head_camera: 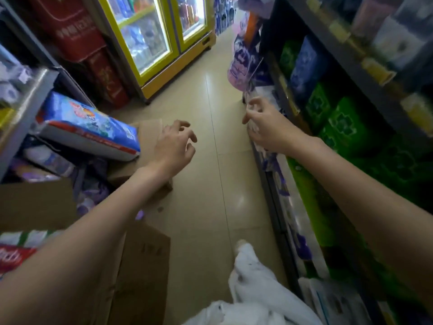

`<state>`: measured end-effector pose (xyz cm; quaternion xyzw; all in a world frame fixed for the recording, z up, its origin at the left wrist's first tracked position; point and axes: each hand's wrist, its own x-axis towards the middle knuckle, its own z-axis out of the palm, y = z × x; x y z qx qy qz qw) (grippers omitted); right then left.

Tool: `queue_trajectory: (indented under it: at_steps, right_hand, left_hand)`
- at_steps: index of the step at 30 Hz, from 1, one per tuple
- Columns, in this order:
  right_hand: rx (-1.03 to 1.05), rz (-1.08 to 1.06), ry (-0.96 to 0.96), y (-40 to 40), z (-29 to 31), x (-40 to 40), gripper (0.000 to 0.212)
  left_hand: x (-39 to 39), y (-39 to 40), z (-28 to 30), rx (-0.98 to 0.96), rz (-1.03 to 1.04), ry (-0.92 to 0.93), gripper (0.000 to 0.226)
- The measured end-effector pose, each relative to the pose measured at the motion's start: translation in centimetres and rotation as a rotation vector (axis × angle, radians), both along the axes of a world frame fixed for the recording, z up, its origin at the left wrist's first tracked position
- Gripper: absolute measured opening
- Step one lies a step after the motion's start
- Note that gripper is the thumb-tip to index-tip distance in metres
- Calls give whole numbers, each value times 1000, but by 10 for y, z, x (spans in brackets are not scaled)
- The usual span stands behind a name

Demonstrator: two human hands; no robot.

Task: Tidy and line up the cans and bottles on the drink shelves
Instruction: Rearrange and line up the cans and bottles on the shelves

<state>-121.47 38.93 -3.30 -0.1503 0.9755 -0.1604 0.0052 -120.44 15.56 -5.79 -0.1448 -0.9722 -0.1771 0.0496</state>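
Ahead, the bottles (138, 41) and cans (187, 14) are standing behind the glass doors of a yellow-framed cooler (164, 64) at the far end of the aisle, well apart from both hands; blur is hiding how they are lined up. The left hand (174, 143) is hanging in the air over the floor (206, 160), fingers loosely curled and holding nothing, just beside a cardboard box (147, 130). The right hand (264, 126) is reaching toward the low edge of the right shelf (351, 57); its fingers are curled against pale crinkled wrapping there, but I cannot tell whether it is gripping it. Green packs (337, 123) and a blue pack (307, 66) are sitting on that shelf, and purple bags (241, 64) are hanging at its near end. On the left, a blue bag (89, 123) is lying tilted on the box, with red cartons (77, 34) stacked behind it. White clothing (250, 289) is showing at the bottom.
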Motion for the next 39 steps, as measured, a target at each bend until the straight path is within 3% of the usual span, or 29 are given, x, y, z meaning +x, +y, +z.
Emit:
queue_trajectory:
  at_steps: [3,5,7,10,12,15,26,29,31,33,39]
  right_hand:
    - [77,0,-34,6,5,-100,29]
    - [19,11,-20,-3,9,-166,28]
    - [-181,-20,-78,-19,5,-237,25]
    - [-582,-146,-349,-49,-9,-340,21]
    - [-670,-237,-395,-64,-16,-418,17]
    - [-577,-325,-263,-78,-8,-532,20]
    - [-470,-498,52,-93,30,-866,23]
    - [-459,-510,102,-93,26,-975,25]
    - [-466,-496,57,-97,19,-1043,24]
    - [-474,-483,3,-102,11,-1102,22]
    - [-393,-537,-42,-64,4,-1240,22]
  left_hand:
    - [-91,-6,-1,24,65,-57,19]
    - [-142,-13,0,46,96,-79,20]
    - [-197,-30,-8,44,102,-91,19]
    - [-295,-68,-34,11,182,-192,21]
    - [-376,-89,-45,50,280,-249,23]
    - [-498,-105,-38,151,363,-248,23]
    - [-845,-104,0,165,113,-221,22]
    - [-956,-111,-2,357,283,-261,20]
    - [-1026,-112,4,582,434,-316,20]
    - [-1088,-109,13,680,456,-340,15]
    - [-1274,-77,25,473,276,-332,22]
